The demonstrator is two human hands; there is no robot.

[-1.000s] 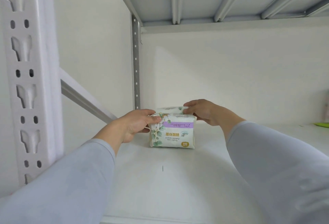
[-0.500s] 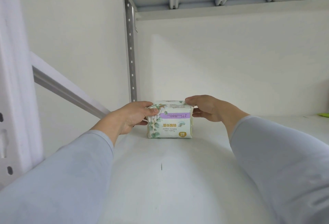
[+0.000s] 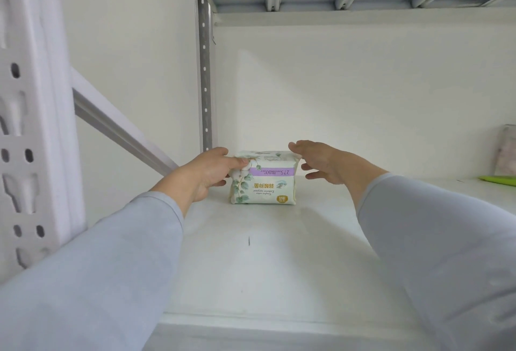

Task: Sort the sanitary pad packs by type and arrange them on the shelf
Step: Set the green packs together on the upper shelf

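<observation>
Pad pack (image 3: 262, 180) stands at the shelf's (image 3: 251, 267) back-left corner, print upside down — left hand (image 3: 208, 173) pinches its left top corner, right hand (image 3: 321, 162) fingers spread, fingertips touching its right top edge.

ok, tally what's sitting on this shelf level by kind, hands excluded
Floral sanitary pad pack with purple band: 1, standing at the back left with its print upside down, left hand gripping its left end, right hand touching its top right corner
Pale pack cut off at the right edge: 1, type unreadable
Flat green item, far right: 1
Total: 3
</observation>
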